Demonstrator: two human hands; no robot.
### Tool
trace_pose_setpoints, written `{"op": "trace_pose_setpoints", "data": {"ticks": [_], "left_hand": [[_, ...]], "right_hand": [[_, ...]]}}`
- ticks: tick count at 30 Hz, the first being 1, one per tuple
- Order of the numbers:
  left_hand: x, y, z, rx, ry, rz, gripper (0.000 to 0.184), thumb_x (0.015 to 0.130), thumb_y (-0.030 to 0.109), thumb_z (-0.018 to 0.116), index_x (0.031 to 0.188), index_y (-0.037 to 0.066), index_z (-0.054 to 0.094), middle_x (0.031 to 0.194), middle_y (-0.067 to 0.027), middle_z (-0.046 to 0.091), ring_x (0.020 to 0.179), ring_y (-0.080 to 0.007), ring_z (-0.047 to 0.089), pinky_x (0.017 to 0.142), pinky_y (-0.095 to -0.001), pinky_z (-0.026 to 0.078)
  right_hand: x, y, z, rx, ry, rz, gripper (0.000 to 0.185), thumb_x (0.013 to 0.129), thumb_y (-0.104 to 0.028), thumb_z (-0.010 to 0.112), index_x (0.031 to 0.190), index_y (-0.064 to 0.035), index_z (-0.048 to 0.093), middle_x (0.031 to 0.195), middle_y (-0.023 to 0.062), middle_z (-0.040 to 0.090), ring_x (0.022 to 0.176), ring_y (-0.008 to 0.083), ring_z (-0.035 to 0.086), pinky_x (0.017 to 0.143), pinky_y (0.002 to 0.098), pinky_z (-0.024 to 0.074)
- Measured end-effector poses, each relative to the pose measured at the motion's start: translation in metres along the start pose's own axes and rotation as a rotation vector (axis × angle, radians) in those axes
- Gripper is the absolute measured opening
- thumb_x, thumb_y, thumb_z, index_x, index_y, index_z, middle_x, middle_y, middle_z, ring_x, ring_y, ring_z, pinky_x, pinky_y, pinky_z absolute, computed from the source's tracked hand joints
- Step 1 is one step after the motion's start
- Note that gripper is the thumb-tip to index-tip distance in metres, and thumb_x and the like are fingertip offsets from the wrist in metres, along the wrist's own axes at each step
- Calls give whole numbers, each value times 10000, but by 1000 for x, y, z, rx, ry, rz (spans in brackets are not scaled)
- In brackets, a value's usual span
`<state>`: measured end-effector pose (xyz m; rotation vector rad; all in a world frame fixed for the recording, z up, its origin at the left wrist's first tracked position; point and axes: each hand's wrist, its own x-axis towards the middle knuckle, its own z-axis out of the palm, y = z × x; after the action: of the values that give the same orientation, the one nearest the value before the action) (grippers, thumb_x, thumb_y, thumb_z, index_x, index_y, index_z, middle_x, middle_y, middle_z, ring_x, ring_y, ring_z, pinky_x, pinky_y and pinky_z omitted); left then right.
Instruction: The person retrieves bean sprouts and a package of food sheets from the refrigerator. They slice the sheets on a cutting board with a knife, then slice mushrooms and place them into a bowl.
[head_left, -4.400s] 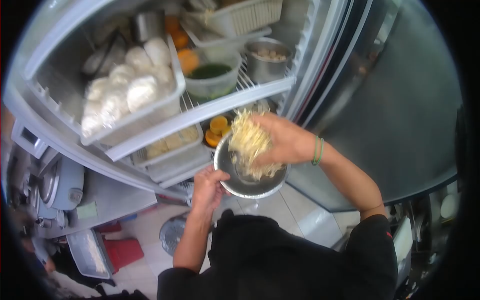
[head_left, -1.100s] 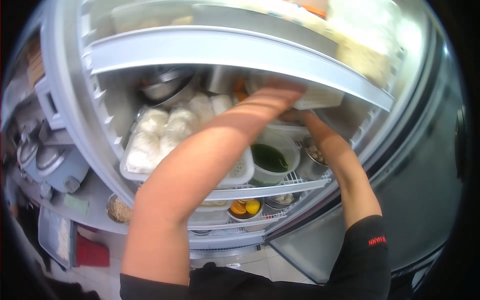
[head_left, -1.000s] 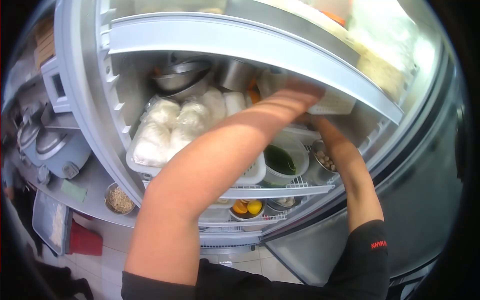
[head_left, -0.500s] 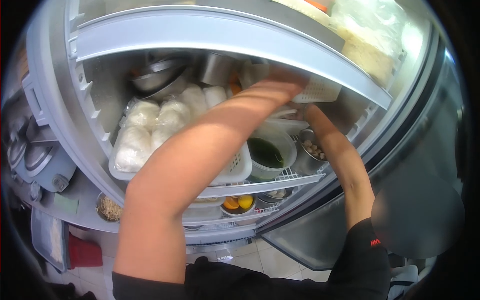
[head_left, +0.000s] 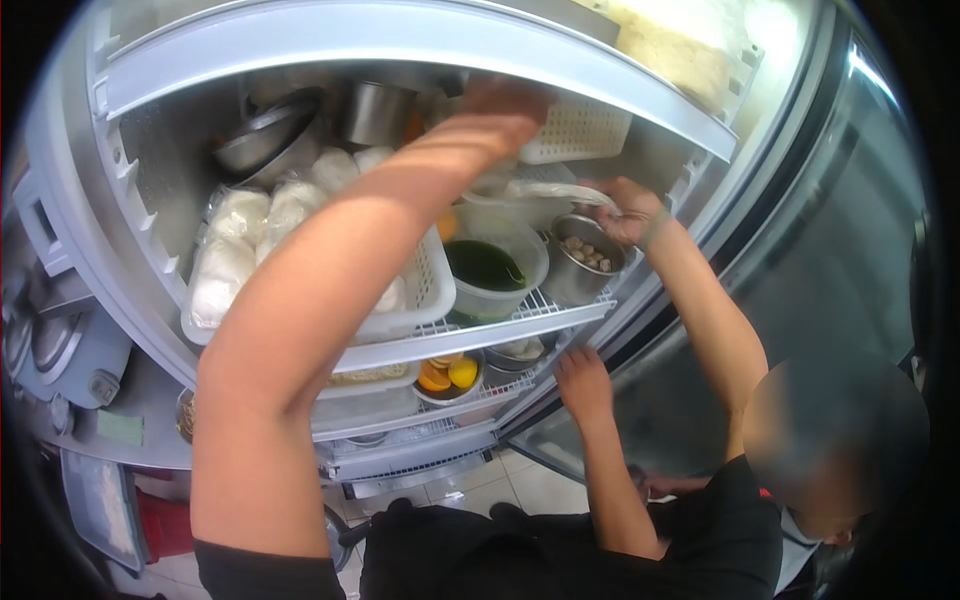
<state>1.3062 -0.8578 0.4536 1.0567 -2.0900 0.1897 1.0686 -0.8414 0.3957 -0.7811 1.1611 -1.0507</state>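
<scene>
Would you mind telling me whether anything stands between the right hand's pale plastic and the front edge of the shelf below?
Yes: the steel pot and, beside it, the tub with green contents stand between the pale plastic and the front edge.

The person had two hands, the left hand (head_left: 508, 98) and the right hand (head_left: 632, 210), the latter holding one translucent item (head_left: 560, 190); one co-worker's hand (head_left: 583, 380) showed too. Perforated white baskets numbered two, a front basket (head_left: 436, 288) and a back basket (head_left: 595, 142). There were at least three wrapped bundles (head_left: 222, 268), one green-filled tub (head_left: 490, 300), one yellow fruit (head_left: 463, 373) and one red bin (head_left: 165, 525).
</scene>
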Motion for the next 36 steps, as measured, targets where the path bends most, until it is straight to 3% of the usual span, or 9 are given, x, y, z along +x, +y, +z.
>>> {"op": "trace_pose_setpoints", "data": {"ticks": [16, 18, 20, 23, 25, 26, 29, 32, 36], "left_hand": [[-29, 20, 13, -7, -195, -244, 368, 843, 353, 667, 828, -12, 712, 675, -109, 670, 595, -196, 648, 613, -323, 525], [-20, 14, 14, 157, -306, -295, 716, 776, 413, 751, 1402, 173, 500, 1407, -205, 491, 1313, -243, 479, 1092, -318, 375], [21, -27, 36, 540, -475, 252, 416, 846, 287, 616, 1104, -35, 666, 1144, -263, 646, 1053, -364, 638, 965, -417, 479], [-98, 55, -84, -163, 78, -73, 355, 829, 211, 581, 886, -134, 646, 938, -351, 639, 929, -448, 651, 812, -443, 531], [-162, 72, -145, -322, -53, -94, 381, 842, 239, 572, 923, -125, 653, 874, -345, 645, 957, -433, 654, 834, -443, 526], [-192, 55, -130, -242, 121, 30, 385, 870, 345, 658, 785, -29, 691, 607, -78, 646, 560, -177, 635, 548, -302, 501], [-330, 81, -172, -392, 273, -444, 308, 877, 241, 663, 716, -21, 686, 540, -110, 583, 463, -132, 563, 464, -306, 429], [-447, 43, -158, -596, 291, -1032, 354, 916, 292, 652, 705, 10, 690, 636, -59, 662, 515, -98, 586, 447, -233, 433], [-595, -76, -88, -632, 338, -1514, 411, 892, 359, 671, 1070, -9, 627, 810, -128, 675, 566, -160, 636, 474, -276, 491]], "right_hand": [[-152, 37, 4, -268, -63, -522, 294, 848, -167, 723, 1009, 67, 647, 883, 100, 700, 770, 124, 676, 673, 229, 538], [-163, 50, -7, -190, -147, -535, 294, 851, -162, 720, 1026, 63, 646, 917, 98, 700, 798, 125, 675, 695, 229, 537], [-167, 66, -11, -32, -176, -583, 304, 858, -153, 711, 1068, 56, 642, 973, 92, 700, 858, 132, 674, 739, 228, 534], [-187, 99, -2, 169, -10, -645, 357, 887, -162, 680, 1166, 53, 622, 1064, 126, 688, 911, 154, 675, 787, 227, 534], [-198, 120, -8, -821, -80, -1602, 409, 914, -210, 650, 1223, 53, 598, 1130, 172, 666, 978, 173, 669, 820, 228, 529], [-204, 130, -9, -503, 5, -1280, 444, 914, -239, 647, 1242, 53, 585, 1176, 198, 641, 1015, 196, 659, 820, 242, 532], [-245, 138, 22, 282, -137, -394, 519, 974, -295, 541, 1322, 86, 484, 1218, 173, 613, 1083, 188, 616, 928, 301, 486], [-244, 193, 28, -725, 188, -1349, 469, 1005, -263, 459, 1327, 77, 472, 1206, 192, 610, 1040, 227, 632, 928, 319, 496], [-271, 205, 53, -5, -381, -557, 522, 973, -214, 481, 1381, 99, 388, 1299, 222, 551, 1106, 258, 603, 975, 356, 469]]}}
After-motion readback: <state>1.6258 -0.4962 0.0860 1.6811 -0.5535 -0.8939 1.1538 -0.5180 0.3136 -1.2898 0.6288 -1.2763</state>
